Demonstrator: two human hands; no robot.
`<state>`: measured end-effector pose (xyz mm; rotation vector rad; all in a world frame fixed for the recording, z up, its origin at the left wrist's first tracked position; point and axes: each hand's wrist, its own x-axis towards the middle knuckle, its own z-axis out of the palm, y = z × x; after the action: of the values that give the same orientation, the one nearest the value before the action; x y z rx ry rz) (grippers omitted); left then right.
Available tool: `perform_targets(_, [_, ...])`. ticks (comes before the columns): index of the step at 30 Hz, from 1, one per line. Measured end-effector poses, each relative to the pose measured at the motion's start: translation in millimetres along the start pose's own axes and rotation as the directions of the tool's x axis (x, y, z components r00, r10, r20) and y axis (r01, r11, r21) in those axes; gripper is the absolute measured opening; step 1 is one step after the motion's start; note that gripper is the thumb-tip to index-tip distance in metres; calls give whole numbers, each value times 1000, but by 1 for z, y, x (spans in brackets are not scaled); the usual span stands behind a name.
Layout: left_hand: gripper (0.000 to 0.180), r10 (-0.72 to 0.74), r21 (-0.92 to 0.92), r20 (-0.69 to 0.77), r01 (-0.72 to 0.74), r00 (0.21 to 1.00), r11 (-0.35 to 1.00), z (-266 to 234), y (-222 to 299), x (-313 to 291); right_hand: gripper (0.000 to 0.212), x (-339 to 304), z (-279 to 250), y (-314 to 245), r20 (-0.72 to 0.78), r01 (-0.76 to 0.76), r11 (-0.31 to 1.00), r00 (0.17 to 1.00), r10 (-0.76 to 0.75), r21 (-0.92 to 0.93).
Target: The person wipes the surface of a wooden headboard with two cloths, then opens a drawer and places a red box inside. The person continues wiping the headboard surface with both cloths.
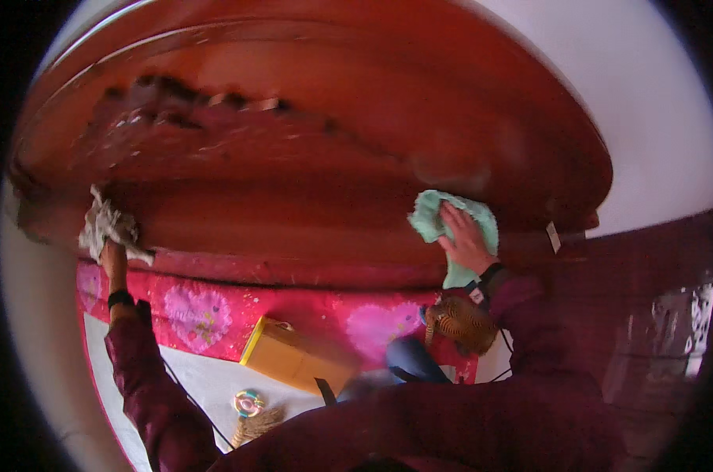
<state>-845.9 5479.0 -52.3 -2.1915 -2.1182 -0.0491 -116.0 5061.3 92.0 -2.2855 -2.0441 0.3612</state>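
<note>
The largest item is the red-brown wooden headboard (309, 157), a curved, glossy panel that fills the upper view above both hands. Its upper-left zone, above and to the right of the left hand, shows a dark, ragged band with pale scuffs and dull streaks; this area appears not yet clean. The zone around the right hand looks smooth and even, with a faint hazy patch just above the hand, so wiping there is judged to be well along but not finished. Below both hands lies the pink bedding (215, 315) with pale heart shapes, and a yellow box (293, 358) rests on it, below and between the hands. The right hand (465, 240) is spread flat, fingers extended, and presses the green cloth (439, 216) against the headboard; the cloth lies under the palm and hangs below it. The left hand (114, 256) is closed around the grey rag (105, 228), which is bunched at the fingertips and touches the left end of the headboard. The lower rail beneath both hands shows small pale specks.
</note>
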Motion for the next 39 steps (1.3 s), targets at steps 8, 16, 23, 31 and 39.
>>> perform_targets(8, [35,138,-94,137,-126,981,988,1,46,-48,48,-101,-29,148,-217,-281,957,932,291,76])
perform_targets(16, [38,512,-231,120,-478,850,848,-87,321,-163,42,-99,-17,146,-271,-622,769,722,636,146])
perform_targets(23, [49,620,-209,31,-601,784,771,-157,397,-194,40,-156,-92,174,-303,516,48,422,855,855])
perform_targets(31, [58,559,-227,99,-529,823,818,-177,411,-196,34,-151,-168,310,-344,-133,341,-1,939,931])
perform_targets(39, [53,476,-317,215,-400,853,860,-182,409,-190,44,-133,-152,335,-677,-463,675,196,710,574])
